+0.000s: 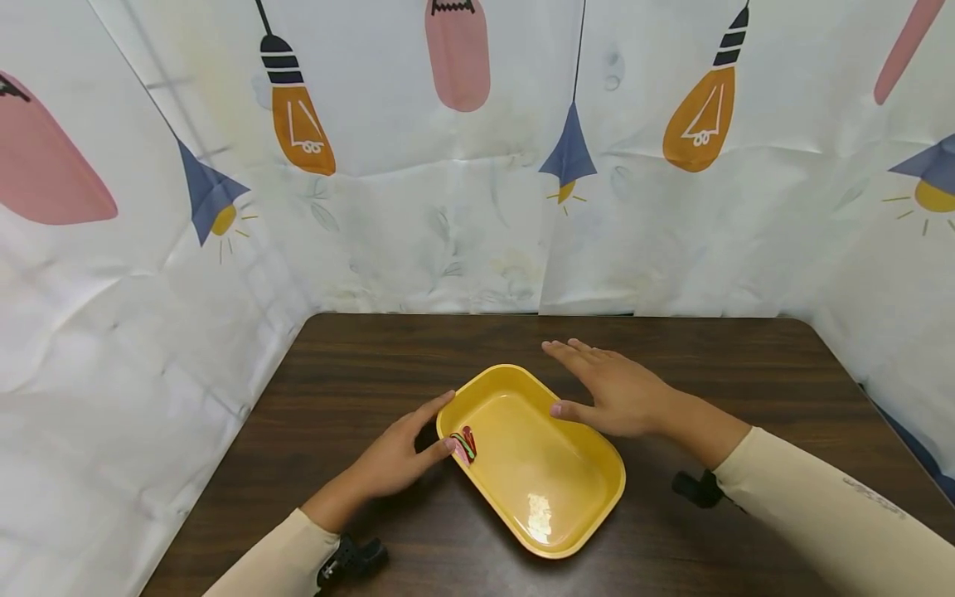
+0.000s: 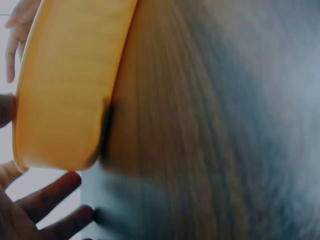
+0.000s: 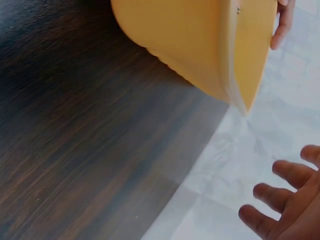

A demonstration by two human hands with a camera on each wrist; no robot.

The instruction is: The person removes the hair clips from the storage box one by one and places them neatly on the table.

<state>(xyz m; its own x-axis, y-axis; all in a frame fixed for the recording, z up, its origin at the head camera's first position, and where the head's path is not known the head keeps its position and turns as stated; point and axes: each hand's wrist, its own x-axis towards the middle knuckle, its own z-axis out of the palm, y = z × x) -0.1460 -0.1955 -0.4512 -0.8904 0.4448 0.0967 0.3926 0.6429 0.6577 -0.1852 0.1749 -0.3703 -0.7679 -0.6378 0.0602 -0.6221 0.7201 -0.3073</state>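
A yellow rectangular tray [image 1: 555, 473] with rounded corners sits at an angle on the dark table. Inside it, by the left wall, lies a small cluster of red, pink and green-striped pieces [image 1: 466, 444] that look like hair clips. My left hand [image 1: 399, 452] spans the tray's left corner, its thumb over the rim beside the clips and its index fingertip at the rim. The left wrist view shows its fingers [image 2: 55, 195] spread by the tray's end. My right hand [image 1: 615, 394] hovers at the tray's upper right side with straight fingers and holds nothing; its thumb tip overlaps the rim.
The dark wood-grain table [image 1: 358, 356] has rounded far corners. White cloth [image 1: 418, 240] printed with lamps and bulbs hangs behind it and along both sides. A black strap device [image 1: 351, 560] is on the left wrist, another [image 1: 697, 489] on the right.
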